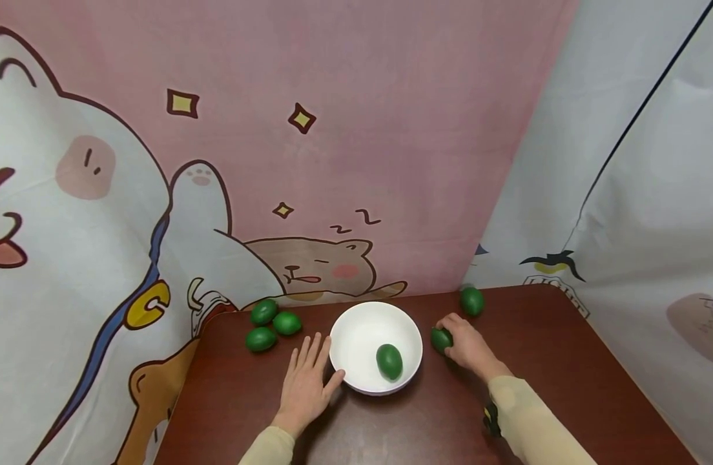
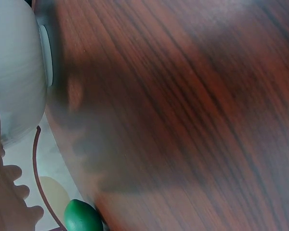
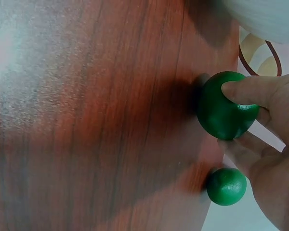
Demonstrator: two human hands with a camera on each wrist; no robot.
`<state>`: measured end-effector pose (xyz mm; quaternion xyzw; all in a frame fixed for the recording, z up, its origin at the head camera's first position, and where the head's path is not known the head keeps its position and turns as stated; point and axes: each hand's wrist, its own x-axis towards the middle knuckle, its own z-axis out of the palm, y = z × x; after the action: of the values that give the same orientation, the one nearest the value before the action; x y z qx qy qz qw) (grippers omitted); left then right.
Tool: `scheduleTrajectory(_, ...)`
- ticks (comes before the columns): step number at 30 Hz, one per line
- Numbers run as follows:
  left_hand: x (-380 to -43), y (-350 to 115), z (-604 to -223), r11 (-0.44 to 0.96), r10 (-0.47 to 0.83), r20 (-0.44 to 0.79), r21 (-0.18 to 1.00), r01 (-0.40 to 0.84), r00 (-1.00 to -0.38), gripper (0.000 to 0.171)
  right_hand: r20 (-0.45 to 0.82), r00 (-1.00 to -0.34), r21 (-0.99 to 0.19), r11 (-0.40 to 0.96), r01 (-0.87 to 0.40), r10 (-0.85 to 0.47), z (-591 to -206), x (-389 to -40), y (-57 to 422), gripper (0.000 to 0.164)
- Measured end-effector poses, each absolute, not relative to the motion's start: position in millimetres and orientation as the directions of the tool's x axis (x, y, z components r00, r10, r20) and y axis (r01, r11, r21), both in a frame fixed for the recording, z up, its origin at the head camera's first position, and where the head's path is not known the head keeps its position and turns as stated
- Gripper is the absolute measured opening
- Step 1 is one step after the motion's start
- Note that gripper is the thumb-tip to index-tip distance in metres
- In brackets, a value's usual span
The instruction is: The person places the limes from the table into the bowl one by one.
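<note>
A white bowl (image 1: 356,336) stands mid-table with one green lime-like fruit (image 1: 389,361) inside it. To the bowl's right, my right hand (image 1: 468,345) grips a second green fruit (image 1: 441,340) between thumb and fingers; the right wrist view shows this held fruit (image 3: 221,113) close to the table. My left hand (image 1: 306,382) is spread with straight fingers at the bowl's left side, its thumb at the rim. In the left wrist view the bowl's outer wall (image 2: 17,72) shows beside the left fingers (image 2: 12,192).
Several more green fruits lie about: a cluster (image 1: 263,311) at the table's back left and a single fruit (image 1: 472,301) at the back right, beyond the right hand. The brown wood-grain table (image 1: 426,433) ends at a cartoon-printed cloth (image 1: 426,148).
</note>
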<state>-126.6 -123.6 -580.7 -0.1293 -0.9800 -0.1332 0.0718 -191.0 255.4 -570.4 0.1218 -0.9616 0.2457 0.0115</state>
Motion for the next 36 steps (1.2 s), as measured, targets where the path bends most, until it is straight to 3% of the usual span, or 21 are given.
scheduleTrajectory(10,-126.5,-123.6,-578.6,0.933,0.229,0.161,0.246,0.264,-0.96,0.078,0.113,-0.961,-0.489,0.828,-0.275,-0.253,-573.5,-178.6,251.6,0.047)
scheduleTrajectory(36,-126.3,-123.4,-578.8,0.93,0.232,0.184,0.247,0.274,-0.955,0.077,0.022,-0.975,-0.516,0.833,-0.2,-0.22,-572.7,-169.2,252.8,0.061)
